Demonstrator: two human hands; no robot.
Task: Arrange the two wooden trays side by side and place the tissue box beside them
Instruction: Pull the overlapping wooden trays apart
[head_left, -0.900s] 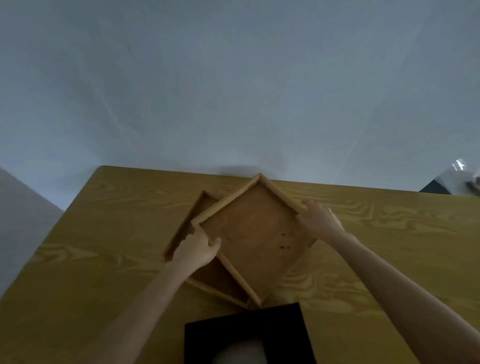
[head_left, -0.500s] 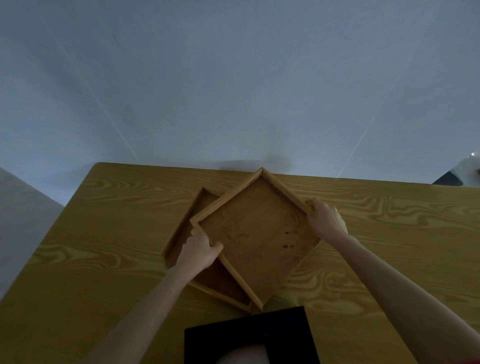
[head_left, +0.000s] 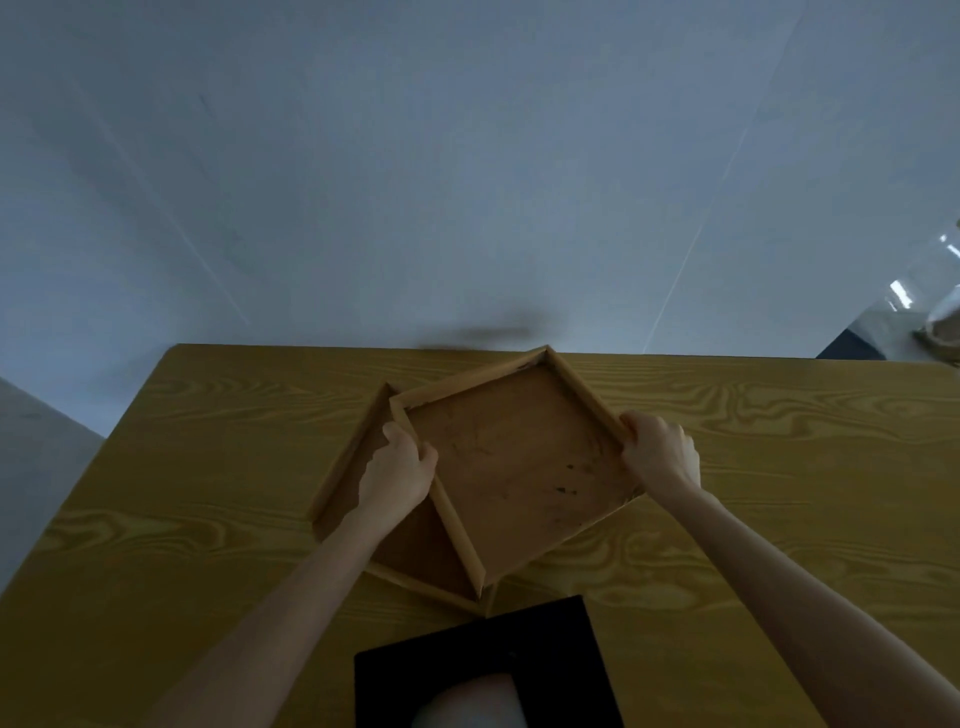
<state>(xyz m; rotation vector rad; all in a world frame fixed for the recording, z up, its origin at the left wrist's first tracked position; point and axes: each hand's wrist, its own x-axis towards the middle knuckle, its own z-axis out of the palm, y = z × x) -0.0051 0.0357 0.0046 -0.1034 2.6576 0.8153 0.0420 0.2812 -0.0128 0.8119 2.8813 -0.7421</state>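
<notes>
Two square wooden trays overlap on the yellow wooden table (head_left: 208, 467). The upper tray (head_left: 514, 467) is turned like a diamond and lies across the lower tray (head_left: 353, 457), whose left rim and near corner show beneath it. My left hand (head_left: 400, 467) grips the upper tray's left rim. My right hand (head_left: 657, 449) grips its right rim. A black tissue box (head_left: 457, 660) with a white tissue in its opening sits at the near edge, just below the trays.
A pale wall stands right behind the table's far edge. A grey floor shows past the table's left edge. At the far right a clear glass object (head_left: 930, 312) stands beyond the table.
Both hands have turned the upper tray slightly and shifted it away from me and to the right, over the lower tray. The tissue box has not moved.
</notes>
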